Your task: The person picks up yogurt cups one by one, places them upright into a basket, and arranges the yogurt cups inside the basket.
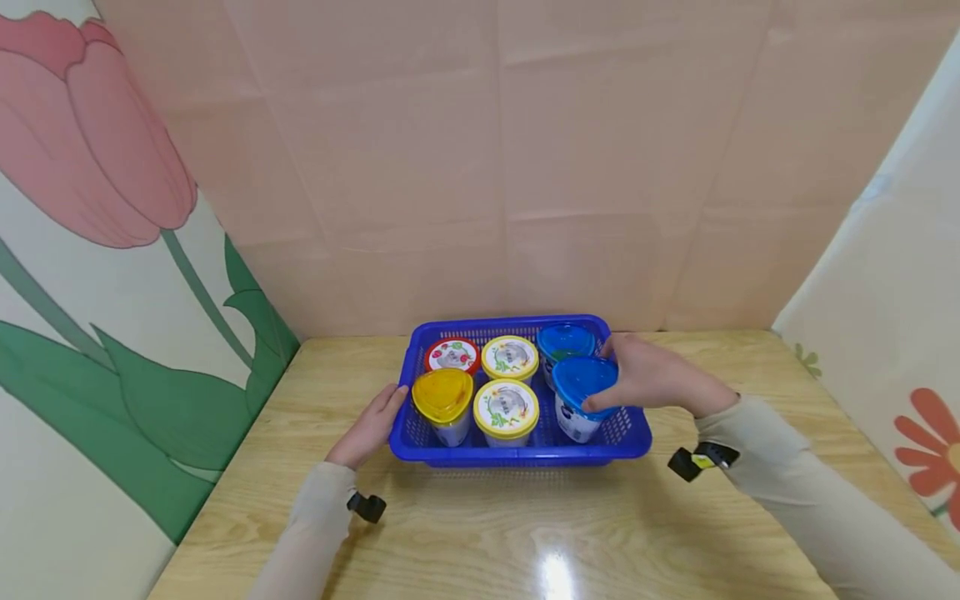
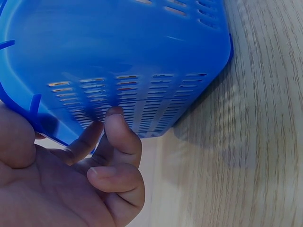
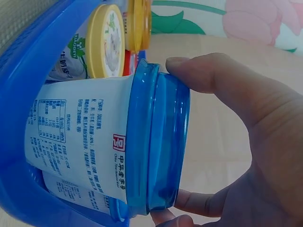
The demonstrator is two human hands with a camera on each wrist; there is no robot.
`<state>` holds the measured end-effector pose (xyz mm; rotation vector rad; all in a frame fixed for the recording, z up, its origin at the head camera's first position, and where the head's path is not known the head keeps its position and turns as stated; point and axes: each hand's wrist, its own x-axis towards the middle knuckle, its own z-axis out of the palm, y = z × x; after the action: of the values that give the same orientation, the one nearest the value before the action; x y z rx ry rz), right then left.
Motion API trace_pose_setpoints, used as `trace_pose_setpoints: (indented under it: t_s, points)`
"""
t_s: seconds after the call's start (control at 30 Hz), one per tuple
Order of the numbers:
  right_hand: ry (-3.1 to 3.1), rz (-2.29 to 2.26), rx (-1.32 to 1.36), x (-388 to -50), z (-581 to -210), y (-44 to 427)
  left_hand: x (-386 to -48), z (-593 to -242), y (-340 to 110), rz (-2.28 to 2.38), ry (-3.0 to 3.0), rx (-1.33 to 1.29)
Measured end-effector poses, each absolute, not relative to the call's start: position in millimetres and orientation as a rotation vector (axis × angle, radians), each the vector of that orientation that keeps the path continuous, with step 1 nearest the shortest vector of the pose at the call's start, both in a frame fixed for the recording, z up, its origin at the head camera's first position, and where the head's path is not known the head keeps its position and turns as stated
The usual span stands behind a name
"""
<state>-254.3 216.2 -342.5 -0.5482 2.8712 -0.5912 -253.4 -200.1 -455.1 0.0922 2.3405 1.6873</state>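
Observation:
My right hand (image 1: 656,375) grips the blue-lidded yogurt cup (image 1: 579,385) at the front right of a blue plastic basket (image 1: 517,454). In the right wrist view, thumb and fingers span the cup's lid (image 3: 168,142), and its white printed side faces the camera. The cup's base is inside the basket. My left hand (image 1: 371,423) holds the basket's left rim, and in the left wrist view its curled fingers (image 2: 124,137) lie by the slotted side. Behind the gripped cup is another blue-lidded cup (image 1: 566,340).
Also in the basket are two cups with pale-yellow-rimmed lids (image 1: 507,408), a cup with a deep-yellow lid (image 1: 442,396) and a red-rimmed cup (image 1: 452,354). The basket stands on a wooden table (image 1: 465,533), near a pinkish back wall (image 1: 495,167).

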Motion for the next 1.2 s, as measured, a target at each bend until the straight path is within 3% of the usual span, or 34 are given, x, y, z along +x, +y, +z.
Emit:
trace_pose_setpoints:
  t_s: [1.2]
  points:
    - [2.78, -0.406, -0.454, -267, -357, 197, -251, -450, -200, 1.674, 2.317, 0.104]
